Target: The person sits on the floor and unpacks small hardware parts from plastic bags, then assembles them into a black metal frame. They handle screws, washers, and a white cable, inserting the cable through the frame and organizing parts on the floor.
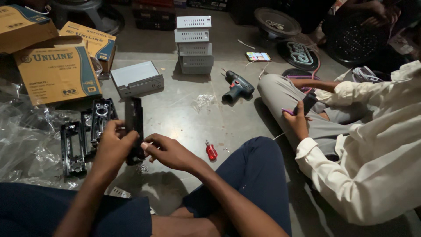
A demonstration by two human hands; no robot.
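At the far left lies crinkled clear plastic wrap (22,136), glossy and creased, and above it three tan cardboard boxes (57,72) with blue side panels. Just right of the wrap, two black plastic face frames (72,147) rest flat on the grey concrete floor (184,118) — ribbed, shiny, with round cut-outs.

Your left hand (115,147) is closed around the lower part of one long black panel (134,125), which stands nearly upright over the floor in front of your knees; the fingers wrap its left edge. Your right hand (169,151) meets it from the other side, thumb and forefinger pinched together at the panel's lower right edge. Whether they hold a small part there, you cannot tell. A little heap of small metal screws (141,167) glints on the floor just beneath the panel.

Behind, one grey metal case (137,79) lies flat, and further right four vented grey metal boxes (193,44) are stacked in a column. A small crumpled clear bag (201,102) lies nearby, then one dark teal cordless drill (237,87) on its side. One stubby screwdriver (211,151) with a red handle rests just beside your right knee.

To the right sits another person in a cream shirt — their hand (299,123) grips a dark phone (307,104). A second phone (258,56) with a lit screen lies on the floor.
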